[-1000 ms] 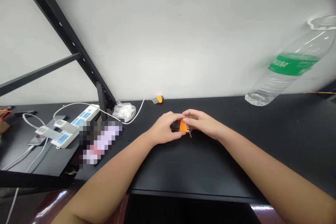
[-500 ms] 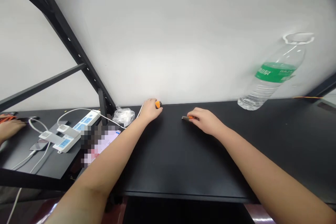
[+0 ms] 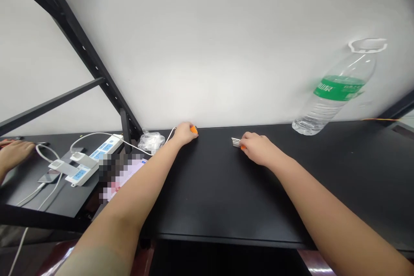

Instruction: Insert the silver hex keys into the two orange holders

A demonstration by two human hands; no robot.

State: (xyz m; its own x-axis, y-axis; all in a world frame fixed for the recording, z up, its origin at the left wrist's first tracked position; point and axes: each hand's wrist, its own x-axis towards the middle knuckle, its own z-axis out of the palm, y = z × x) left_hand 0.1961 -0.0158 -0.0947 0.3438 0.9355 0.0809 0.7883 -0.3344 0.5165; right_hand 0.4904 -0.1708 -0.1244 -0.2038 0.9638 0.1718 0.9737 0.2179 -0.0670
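Left hand [image 3: 184,134] curled around an orange hex key set [image 3: 194,129] at the back of the black bench [image 3: 207,198], beside the pale wall [image 3: 220,60], right hand [image 3: 255,146] closed on a second hex key set [image 3: 236,142], its silver ends pointing left, clear bottle [image 3: 336,88] farther right near the wall

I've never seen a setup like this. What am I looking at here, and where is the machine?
There's no machine here: a person works with two bare hands. The picture comes from a camera worn on their head, looking forward and down. The right hand holds a row of thin metal rods in an orange holder. Near the wall, the left hand grips another orange piece, mostly hidden. On the black table are a crumpled plastic bag and, to the right, a big clear bottle. Far left, another person's hand shows beyond a power strip.
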